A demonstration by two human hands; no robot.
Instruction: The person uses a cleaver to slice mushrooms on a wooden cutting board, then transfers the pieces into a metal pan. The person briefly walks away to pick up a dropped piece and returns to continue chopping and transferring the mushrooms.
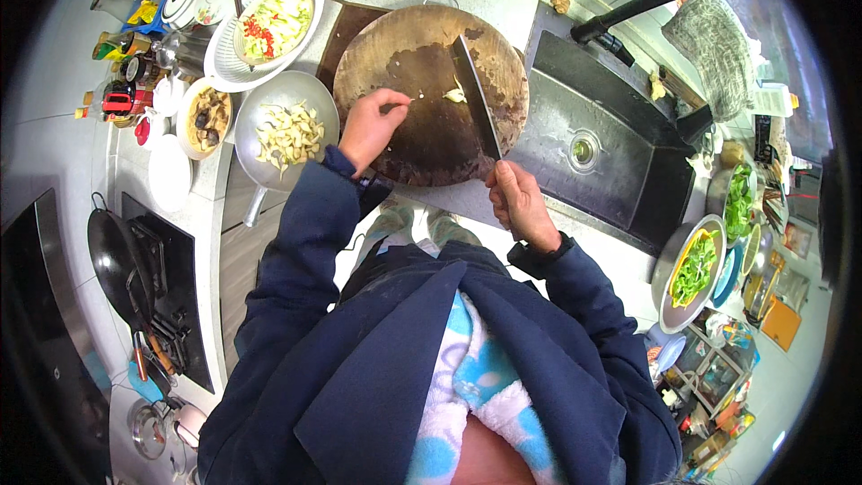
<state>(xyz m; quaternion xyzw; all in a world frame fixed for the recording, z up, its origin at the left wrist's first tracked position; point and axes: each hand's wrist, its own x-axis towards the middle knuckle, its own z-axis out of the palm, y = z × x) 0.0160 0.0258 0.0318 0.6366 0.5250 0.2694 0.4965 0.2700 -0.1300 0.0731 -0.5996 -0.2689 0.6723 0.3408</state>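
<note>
My right hand (518,202) grips the handle of a cleaver (477,95) near the front right of a round wooden chopping board (404,47). The blade stands nearly edge-on to me, its tip towards the far side. Touching or very close to the blade's left side is a small pale piece, perhaps a crushed garlic clove (456,93). My left hand (376,122) is over the board's left part, thumb and forefinger pinched together. Tiny pale specks lie by its fingertips; whether it pinches one, I cannot tell. Dark wet patches mark the board.
Left of the board are a metal pan (286,138) with pale sliced pieces and a white basket (222,67) holding chopped vegetables and red pepper. A black sink (599,141) adjoins the right side. Farther right, a steel bowl (663,283) holds leafy greens. A wok (114,263) sits far left.
</note>
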